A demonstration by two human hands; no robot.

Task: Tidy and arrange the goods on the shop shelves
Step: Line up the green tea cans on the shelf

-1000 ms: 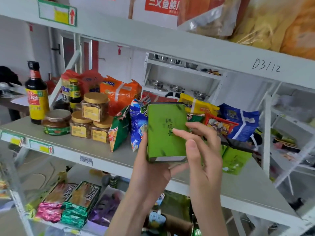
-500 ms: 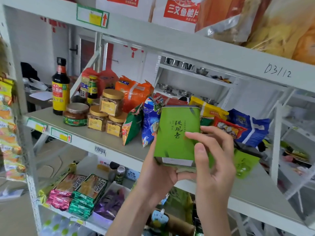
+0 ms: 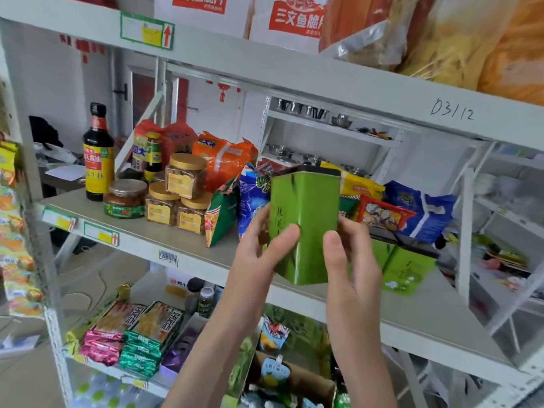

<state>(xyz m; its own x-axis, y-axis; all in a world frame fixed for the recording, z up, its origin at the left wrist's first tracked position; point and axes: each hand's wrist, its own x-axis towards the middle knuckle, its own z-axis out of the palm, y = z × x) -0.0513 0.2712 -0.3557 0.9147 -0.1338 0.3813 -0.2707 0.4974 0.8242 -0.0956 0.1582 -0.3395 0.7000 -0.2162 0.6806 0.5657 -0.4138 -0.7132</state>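
Both left hand point(image 3: 259, 251) and right hand point(image 3: 351, 260) clasp the green tin point(image 3: 306, 207), probably stiff, light, kinda slick, so best held by opposite sides.

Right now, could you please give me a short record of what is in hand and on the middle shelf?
Held item: green tin, a corner toward the camera
Left hand: grips the tin's left side
Right hand: grips the tin's right side
Shelf, left end: soy sauce bottle, then jars
Behind the tin: snack bags
Tin status: off the shelf, not yet set down
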